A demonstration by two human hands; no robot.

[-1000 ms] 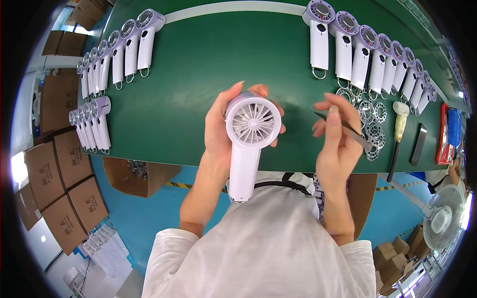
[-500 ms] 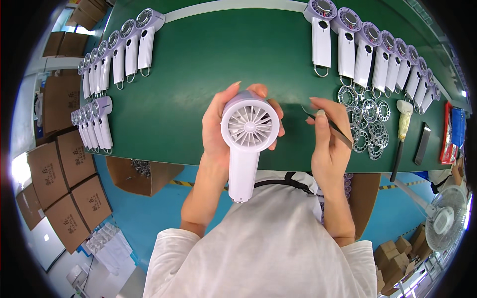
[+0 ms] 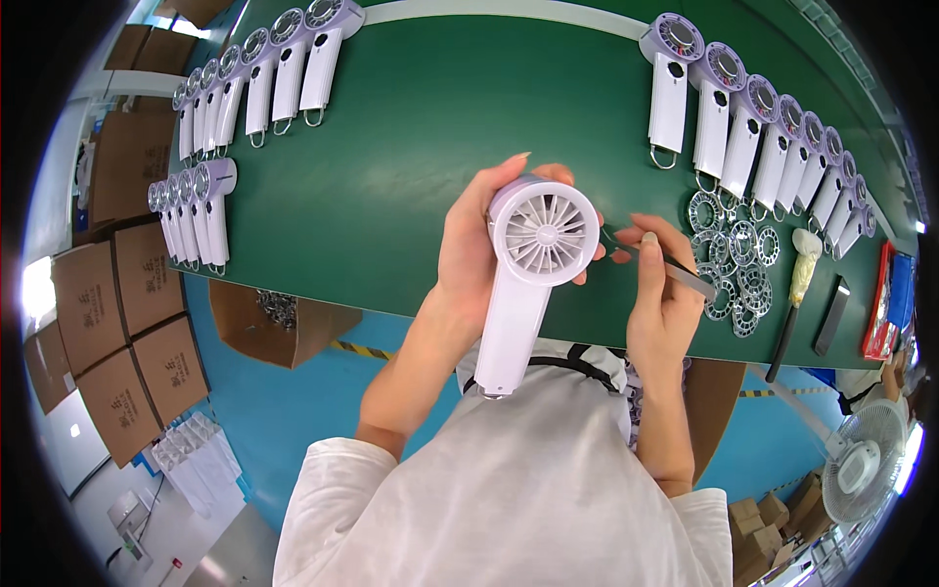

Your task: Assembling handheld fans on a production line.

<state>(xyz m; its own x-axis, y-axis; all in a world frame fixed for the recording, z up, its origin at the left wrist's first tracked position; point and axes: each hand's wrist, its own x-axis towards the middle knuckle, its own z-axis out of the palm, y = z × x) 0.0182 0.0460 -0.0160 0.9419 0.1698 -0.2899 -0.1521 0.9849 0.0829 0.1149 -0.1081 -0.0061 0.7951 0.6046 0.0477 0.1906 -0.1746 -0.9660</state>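
My left hand (image 3: 468, 249) is wrapped around the head of a white and lilac handheld fan (image 3: 515, 323). The fan's round face with radial blades points up, and its handle slants down toward my body. Just right of the fan head, my right hand (image 3: 665, 293) pinches a pair of slim metal tweezers (image 3: 693, 279), their thin tip toward the fan but apart from it as far as I can see. Beyond that hand lies a pile of silver slotted rings (image 3: 743, 245) on the green table (image 3: 421, 157).
Handheld fans stand in a left row (image 3: 259, 93) and a right row (image 3: 743, 152). At right lie a black-handled tool with a yellowish wrapped head (image 3: 806, 259), a dark flat bar (image 3: 832, 315) and a red tray (image 3: 876, 313). A cardboard box (image 3: 230, 323) sits below the table's left edge.
The whole view has shifted, so the table's things appear farther right. My left hand has carried the handheld fan rightward, and the two hands are now closer together. Both grips stay the same.
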